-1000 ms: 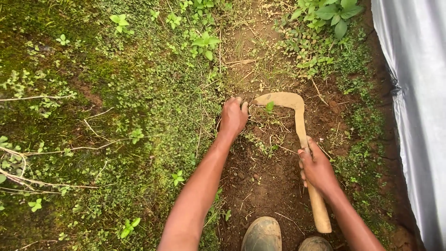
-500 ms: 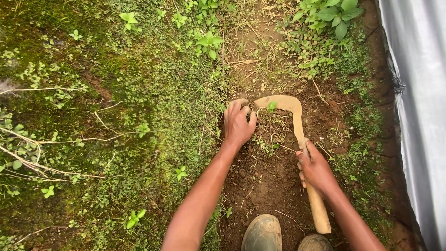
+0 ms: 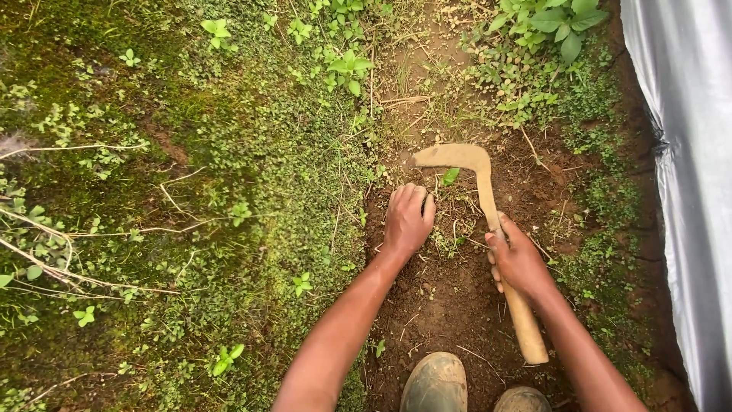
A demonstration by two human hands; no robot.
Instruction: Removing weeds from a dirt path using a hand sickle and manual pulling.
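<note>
My right hand [image 3: 517, 258] grips the wooden handle of a curved sickle [image 3: 473, 164], whose muddy blade hooks to the left over bare brown soil [image 3: 450, 297]. My left hand [image 3: 408, 220] rests fingers-down on the soil, curled over a clump of small weeds [image 3: 450, 229] just left of the blade. A single green leaf [image 3: 451, 176] lies under the blade's curve. Both forearms reach in from the bottom of the view.
Dense low green weeds and moss [image 3: 229, 191] cover the ground to the left, with dry twigs [image 3: 84, 229] among them. Grey plastic sheeting [image 3: 690, 152] runs down the right edge. Two muddy boot toes [image 3: 436, 383] stand at the bottom. Leafy plants [image 3: 549, 23] grow at the top.
My left hand has drawn back toward me and closed down onto the weeds beside the blade. The sickle and my right hand have hardly moved.
</note>
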